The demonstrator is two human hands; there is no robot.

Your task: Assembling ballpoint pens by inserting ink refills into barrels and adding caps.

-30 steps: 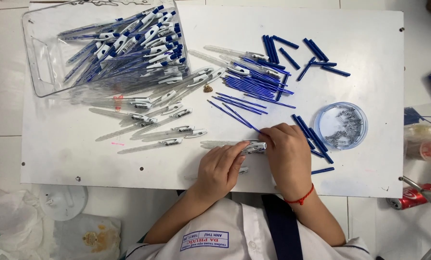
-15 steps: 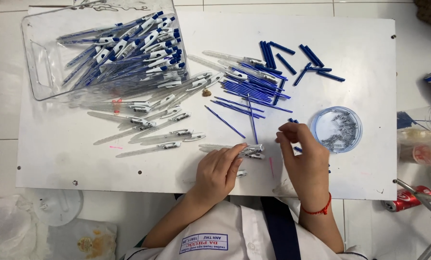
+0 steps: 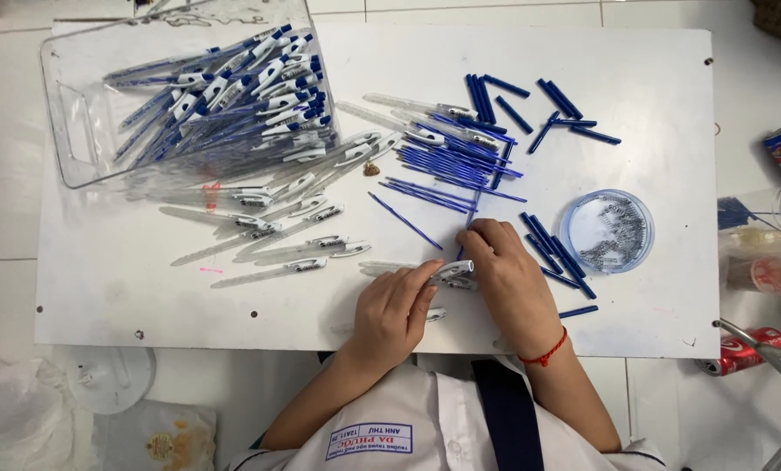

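Clear plastic pen barrel [image 3: 408, 269] sits in my left hand [image 3: 393, 312], fingers clenched around its clip end, barrel lying flat on the worktop [image 3: 670, 78] and pointing away to that hand's left. Right hand [image 3: 511, 283] is just beside it, fingertips pinched at the barrel's clip end; whether it actually grips something there, I cannot tell. One blue refill [image 3: 405, 221] lies loose just beyond the left hand. Pile of blue refills [image 3: 460, 166] is farther out, ahead of the right hand. Short blue pieces [image 3: 558, 253] lie right next to the right hand's outer side, and a round clear dish of small springs [image 3: 607, 231] sits just past them. More empty clear barrels [image 3: 277, 249] lie in a loose row out to the left of the left hand. Clear tray [image 3: 76, 139] with finished blue-and-white pens [image 3: 233, 87] is well away, far ahead-left. Red drink can [image 3: 744, 351] lies off the worktop, out to the right.
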